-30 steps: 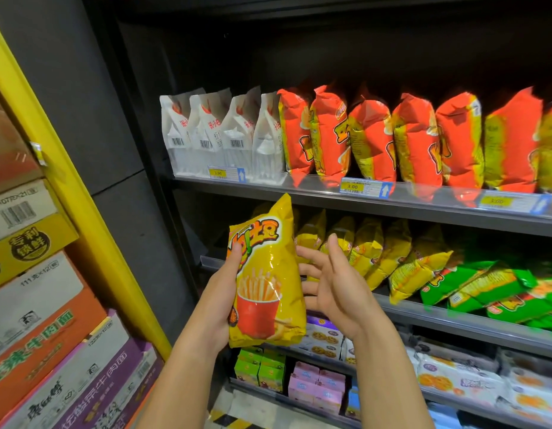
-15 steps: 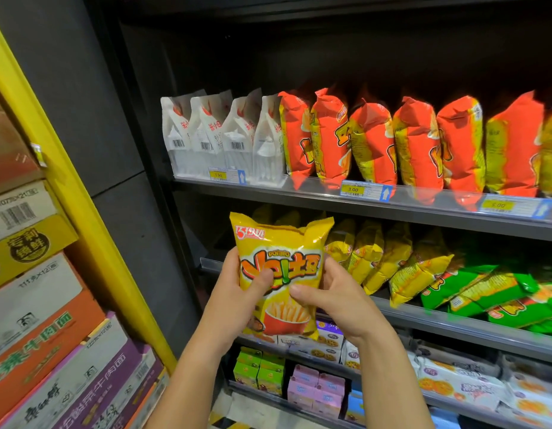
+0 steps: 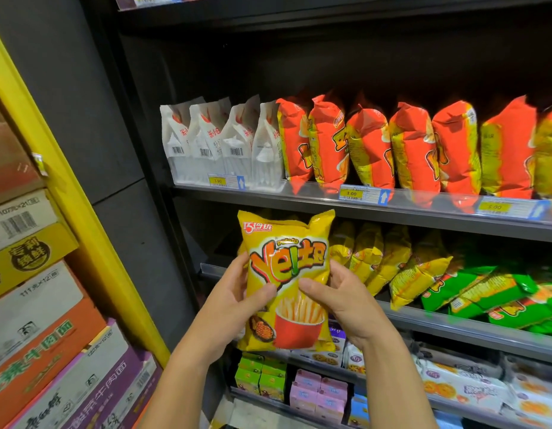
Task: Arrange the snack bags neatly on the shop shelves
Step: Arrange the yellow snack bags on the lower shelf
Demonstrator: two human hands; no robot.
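Head view. Yellow foil snack bag (image 3: 287, 274), printed with fries in a red cup: face-on as half a second ago, now raised slightly. Left hand (image 3: 231, 301) and right hand (image 3: 349, 298) pinch its sides, thumbs on the front. It is held off the shelves, before the left end of the grey metal middle shelf (image 3: 454, 328).

Middle shelf: leaning yellow bags (image 3: 392, 258), then green bags (image 3: 485, 292) to the right. Grey metal upper shelf (image 3: 299, 202): white pouches (image 3: 206, 144) at the left end, orange bags (image 3: 408, 144) beside them. Stacked cardboard cartons (image 3: 36, 305) stand left of the shelves.

Dark shelving (image 3: 299, 212) stands beside grey wall panels (image 3: 67, 103), a yellow post (image 3: 95, 243) and cartons (image 3: 36, 305)

Left grip (image 3: 234, 300) and right grip (image 3: 346, 300), raised together, each clasp the yellow bag (image 3: 287, 243).
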